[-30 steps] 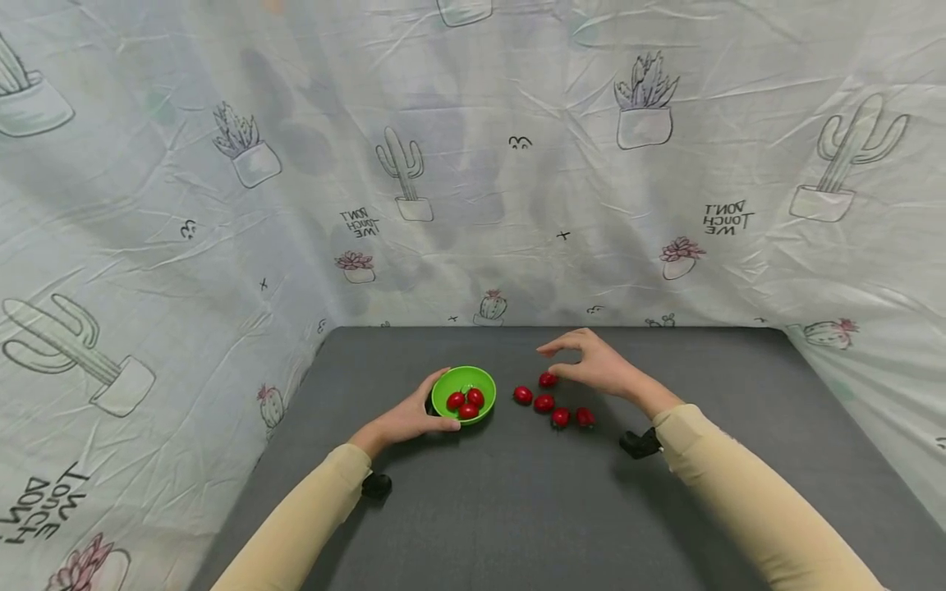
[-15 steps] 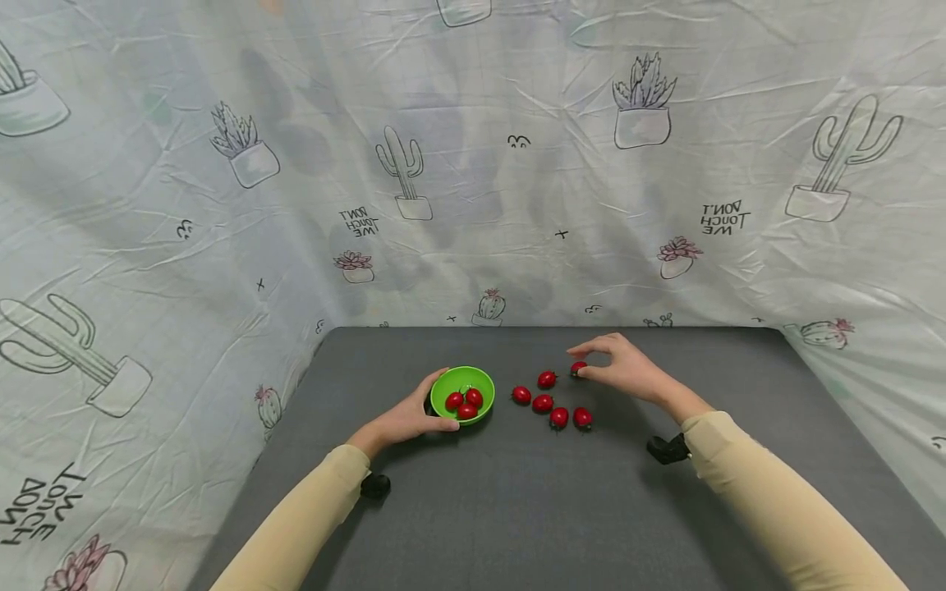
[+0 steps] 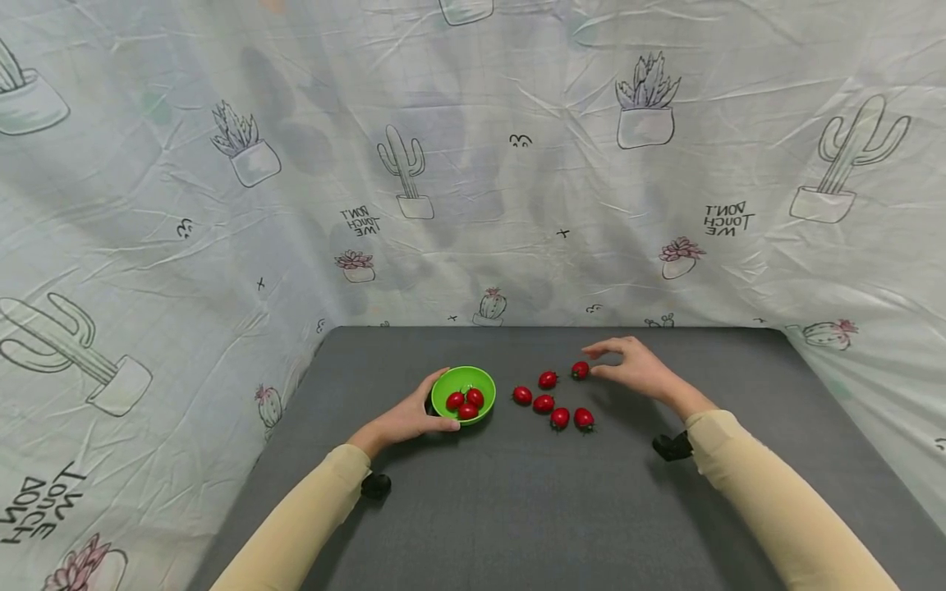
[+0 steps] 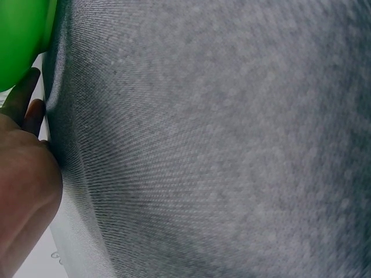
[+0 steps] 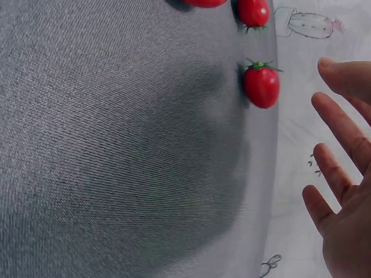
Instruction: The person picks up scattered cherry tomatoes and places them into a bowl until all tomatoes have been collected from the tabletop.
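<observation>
My left hand (image 3: 405, 420) grips the side of a green bowl (image 3: 484, 377), thumb at the near rim and fingers round the far side. Three red cherry tomatoes (image 3: 468, 410) lie in the bowl. In the left wrist view, fingers (image 4: 26, 95) reach under the bowl's curved wall (image 4: 20, 40). My right hand (image 3: 636, 367) hovers just right of the rearmost loose tomato (image 3: 580, 370), thumb and fingers parted with nothing between them. The right wrist view has this tomato (image 5: 262, 86), green-stemmed, apart from the spread fingers (image 5: 342, 124).
Several more loose tomatoes (image 3: 544, 403) lie on the dark grey table (image 3: 473, 509) between bowl and right hand. A pale curtain (image 3: 473, 180) printed with potted cacti hangs behind and beside the table.
My right hand has moved right, first to the rearmost tomato, then slightly off it, so that this tomato now shows fully. My left hand and the bowl stay in place.
</observation>
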The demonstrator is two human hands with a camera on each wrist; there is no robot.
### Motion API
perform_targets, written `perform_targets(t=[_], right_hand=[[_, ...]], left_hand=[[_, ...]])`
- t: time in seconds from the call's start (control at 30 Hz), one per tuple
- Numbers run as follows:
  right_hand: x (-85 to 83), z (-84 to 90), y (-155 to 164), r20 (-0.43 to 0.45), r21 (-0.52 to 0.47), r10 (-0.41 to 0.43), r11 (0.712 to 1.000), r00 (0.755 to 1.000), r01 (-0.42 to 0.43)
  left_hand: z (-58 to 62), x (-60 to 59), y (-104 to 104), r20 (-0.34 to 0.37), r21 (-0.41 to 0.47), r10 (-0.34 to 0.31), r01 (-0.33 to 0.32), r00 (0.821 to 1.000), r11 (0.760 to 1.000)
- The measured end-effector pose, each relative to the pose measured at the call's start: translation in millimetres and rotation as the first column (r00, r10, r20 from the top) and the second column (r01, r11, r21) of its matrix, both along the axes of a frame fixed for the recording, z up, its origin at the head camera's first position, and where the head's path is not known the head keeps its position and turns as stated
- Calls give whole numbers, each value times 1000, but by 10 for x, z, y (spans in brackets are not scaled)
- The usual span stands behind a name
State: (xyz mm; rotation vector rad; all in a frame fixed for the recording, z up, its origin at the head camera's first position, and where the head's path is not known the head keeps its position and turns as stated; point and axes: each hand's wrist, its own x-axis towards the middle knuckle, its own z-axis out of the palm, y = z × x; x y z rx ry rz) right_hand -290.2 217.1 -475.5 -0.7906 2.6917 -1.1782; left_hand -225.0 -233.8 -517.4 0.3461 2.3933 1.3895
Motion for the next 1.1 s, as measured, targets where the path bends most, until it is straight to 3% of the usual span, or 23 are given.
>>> perform_targets(t=[0.6,1.1], right_hand=[[-175,-282,-114,3,34,24,999,1000,-24],[-191,-349,-200,21,55,36,998,999,-37]], left_hand=[[7,7,17,-3,11,1,-1,1000,1000],[0,8,10,-4,10,2,-2,1000,1000]])
